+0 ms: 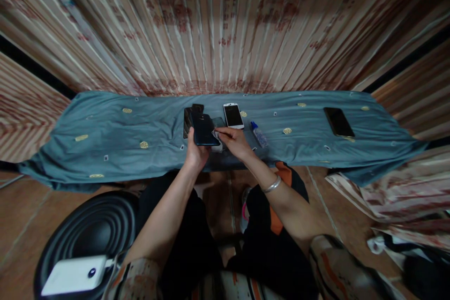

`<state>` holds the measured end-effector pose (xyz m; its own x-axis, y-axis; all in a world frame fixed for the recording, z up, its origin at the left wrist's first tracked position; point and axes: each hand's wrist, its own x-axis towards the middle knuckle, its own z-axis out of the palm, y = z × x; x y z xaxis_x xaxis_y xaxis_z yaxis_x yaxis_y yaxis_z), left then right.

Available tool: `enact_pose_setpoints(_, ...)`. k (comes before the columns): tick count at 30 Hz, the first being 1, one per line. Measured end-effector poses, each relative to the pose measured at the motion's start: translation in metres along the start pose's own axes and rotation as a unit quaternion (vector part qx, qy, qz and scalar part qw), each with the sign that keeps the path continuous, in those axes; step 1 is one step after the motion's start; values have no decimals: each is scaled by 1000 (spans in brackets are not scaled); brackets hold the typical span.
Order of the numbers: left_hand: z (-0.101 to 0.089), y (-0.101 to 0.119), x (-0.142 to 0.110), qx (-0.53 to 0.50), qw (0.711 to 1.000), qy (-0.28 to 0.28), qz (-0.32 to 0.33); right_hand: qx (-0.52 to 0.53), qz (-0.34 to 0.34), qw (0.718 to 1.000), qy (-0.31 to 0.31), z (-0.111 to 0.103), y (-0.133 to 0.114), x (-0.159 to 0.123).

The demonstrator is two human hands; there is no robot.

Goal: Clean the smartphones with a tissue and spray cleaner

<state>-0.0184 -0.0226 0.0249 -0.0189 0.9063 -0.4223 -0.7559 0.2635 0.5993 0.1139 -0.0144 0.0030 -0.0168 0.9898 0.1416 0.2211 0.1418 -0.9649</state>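
Observation:
In my left hand (197,152) I hold a dark blue smartphone (205,129), tilted, its glossy side up. My right hand (235,140) is at the phone's right edge, its fingers pinched on a small whitish cloth (215,134). Partly hidden behind the held phone lies another dark phone (187,123). A white-framed phone (233,115) with a dark screen lies just beyond my right hand. To the right of that hand is a clear spray bottle (259,136) with a blue top. Something pale and transparent under my hands is mostly covered.
A teal patterned cloth (105,126) covers the narrow table. Far right on it lies a black phone (338,122). A black round stool (87,229) at lower left carries a white power bank (75,275) with a cable. A pleated curtain (225,28) hangs behind the table.

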Motion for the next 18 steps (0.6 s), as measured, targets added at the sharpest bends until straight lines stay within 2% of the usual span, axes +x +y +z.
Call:
enact_pose_setpoints(7, -1, 6, 2, -13, 1000, -18, -15, -27, -12, 999, -39, -3, -4, -6)
enact_pose_setpoints(12, -2, 7, 0, 9, 999, -24, -41, -125, -24, 991, -49, -5, -16, -14)
enact_pose_setpoints(18, 2, 6, -2, 8, 999, -7, -39, -216, -108, 968, -64, -6, -28, -23)
